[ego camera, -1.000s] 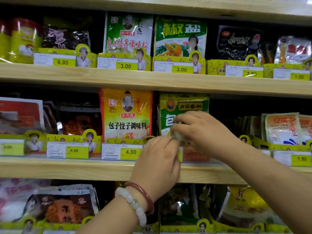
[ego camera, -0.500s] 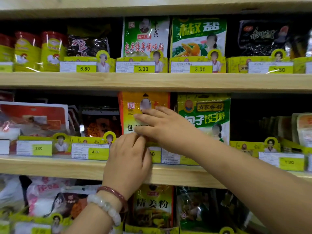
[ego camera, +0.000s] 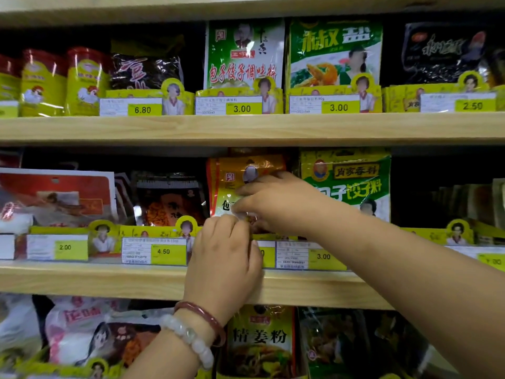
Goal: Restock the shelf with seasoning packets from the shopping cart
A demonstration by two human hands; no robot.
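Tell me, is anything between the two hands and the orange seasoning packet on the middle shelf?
Nothing visible. Both the left hand and the right hand already touch the orange seasoning packet, which stands behind the yellow price rail.

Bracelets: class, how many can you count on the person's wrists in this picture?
2, both on the wrist of the left hand: a dark red bangle nearer the hand, and a pale beaded bracelet just behind it. The right wrist is bare.
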